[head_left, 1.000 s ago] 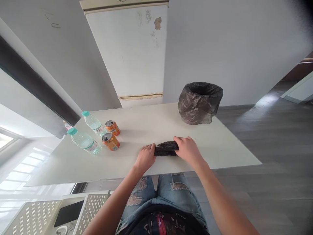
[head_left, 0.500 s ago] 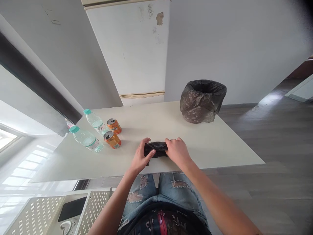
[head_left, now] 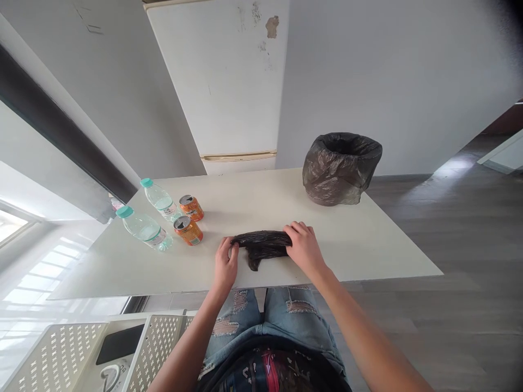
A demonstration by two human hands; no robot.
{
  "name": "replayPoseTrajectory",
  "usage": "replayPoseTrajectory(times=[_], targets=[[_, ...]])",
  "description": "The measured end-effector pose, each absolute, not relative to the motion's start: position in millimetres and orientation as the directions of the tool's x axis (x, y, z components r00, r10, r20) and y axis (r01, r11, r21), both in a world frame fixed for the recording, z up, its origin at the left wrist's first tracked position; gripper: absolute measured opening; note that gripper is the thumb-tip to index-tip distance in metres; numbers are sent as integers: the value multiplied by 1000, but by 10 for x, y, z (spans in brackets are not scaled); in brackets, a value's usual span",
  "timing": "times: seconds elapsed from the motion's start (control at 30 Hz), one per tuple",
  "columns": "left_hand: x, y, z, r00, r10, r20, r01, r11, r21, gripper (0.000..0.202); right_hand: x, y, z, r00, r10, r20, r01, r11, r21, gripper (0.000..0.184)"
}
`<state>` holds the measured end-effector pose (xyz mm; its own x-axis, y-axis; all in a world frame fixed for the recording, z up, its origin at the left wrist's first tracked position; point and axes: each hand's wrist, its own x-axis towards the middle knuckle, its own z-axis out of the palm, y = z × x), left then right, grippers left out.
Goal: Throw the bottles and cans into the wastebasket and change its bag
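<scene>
A bunched black plastic bag [head_left: 263, 242] stretches between my two hands, low over the near part of the white table [head_left: 253, 201]. Its left end is pinched in my left hand [head_left: 226, 261], between thumb and fingers. My right hand [head_left: 304, 247] grips the other end, fingers folded over it. One loose corner of the bag hangs toward the table's front edge. Left of my hands stand two orange drink cans [head_left: 188, 231], both with opened tops. Beside them are two clear plastic bottles [head_left: 147, 228] with green caps.
At the back right of the table stands a bin [head_left: 341, 171] lined with a black bag. Behind the table are a white fridge [head_left: 229, 87] and a grey wall. White perforated baskets [head_left: 61, 354] sit at the lower left, below the table.
My left hand has moved left and closed on the bag's end, and my right hand has shifted slightly right. The bag is drawn out longer, with a corner now hanging down.
</scene>
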<state>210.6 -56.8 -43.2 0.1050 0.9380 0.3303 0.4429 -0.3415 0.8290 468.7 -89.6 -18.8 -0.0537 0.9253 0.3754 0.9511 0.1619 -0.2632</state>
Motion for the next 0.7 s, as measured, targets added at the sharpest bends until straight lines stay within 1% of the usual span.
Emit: replayPoseTrajectory(times=[0.03, 0.1, 0.13, 0.2, 0.27, 0.3, 0.33, 0.37, 0.43, 0.5, 0.57, 0.63, 0.7], targets=[[2075, -584, -453, 115, 939, 324, 472, -338, 814, 20, 4712, -898, -225, -53, 917, 394, 943, 176, -282, 34], [2034, -634, -470, 155, 932, 328, 527, -358, 771, 16, 4734, -901, -291, -53, 916, 397, 909, 209, -361, 36], [2026, -664, -456, 166, 924, 343, 550, -376, 746, 18, 4733, -900, -314, -51, 921, 387, 886, 220, -407, 37], [2033, -723, -378, 156, 899, 409, 592, -417, 690, 33, 4718, -898, -337, -35, 930, 367, 846, 223, -485, 38], [2072, -757, -245, 158, 852, 499, 643, -472, 603, 52, 4699, -895, -332, -4, 932, 361, 813, 213, -542, 38], [2102, -758, -172, 199, 822, 534, 670, -511, 538, 60, 4691, -894, -324, 16, 931, 365, 798, 208, -566, 37], [2138, -747, -106, 278, 791, 545, 689, -560, 461, 67, 4684, -892, -316, 33, 929, 367, 784, 204, -586, 36], [2178, -723, -53, 385, 756, 529, 690, -617, 379, 72, 4678, -890, -310, 45, 928, 369, 774, 201, -600, 36], [2263, -643, -11, 605, 670, 431, 636, -731, 245, 79, 4664, -884, -308, 55, 930, 363, 768, 193, -611, 34], [2337, -536, -61, 732, 599, 325, 574, -799, 180, 84, 4648, -875, -323, 58, 936, 346, 768, 180, -615, 33], [2381, -433, -172, 762, 589, 267, 570, -807, 153, 82, 4645, -864, -349, 67, 944, 323, 769, 157, -620, 33], [2386, -358, -294, 754, 616, 227, 602, -787, 136, 73, 4687, -860, -371, 82, 955, 286, 770, 122, -627, 35], [2363, -322, -383, 743, 637, 206, 629, -769, 114, 64, 4796, -869, -367, 72, 975, 209, 769, 79, -634, 37]])
